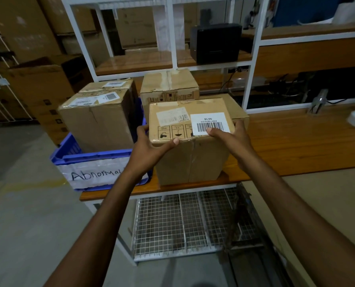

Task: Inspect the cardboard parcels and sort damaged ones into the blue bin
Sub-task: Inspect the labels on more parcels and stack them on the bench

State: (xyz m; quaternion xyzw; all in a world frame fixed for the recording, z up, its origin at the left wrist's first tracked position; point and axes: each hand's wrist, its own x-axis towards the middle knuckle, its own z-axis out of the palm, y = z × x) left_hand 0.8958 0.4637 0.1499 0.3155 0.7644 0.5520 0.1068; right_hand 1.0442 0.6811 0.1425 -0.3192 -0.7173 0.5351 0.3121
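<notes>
Two hands are clasped on one cardboard parcel (pixel 193 158), seen from the head view.
The fingers (pixel 143 129) of the left hand (pixel 149 148) and right hand (pixel 234 139) are curled round its upper corners, thumbs laid on the labelled top. It is placed at the tabletop (pixel 296 146) front edge, just beside the blue bin (pixel 69 154), in which a second parcel (pixel 98 125) is lodged.

I see the front parcel (pixel 193 154) upright on the table (pixel 296 141), with a white barcode label on top and a creased near face. A second parcel (pixel 169 83) stands just behind it. The blue bin (pixel 69 150), labelled "Abnormal", sits just to the left and holds a near parcel (pixel 98 123) and a far parcel (pixel 110 85).
</notes>
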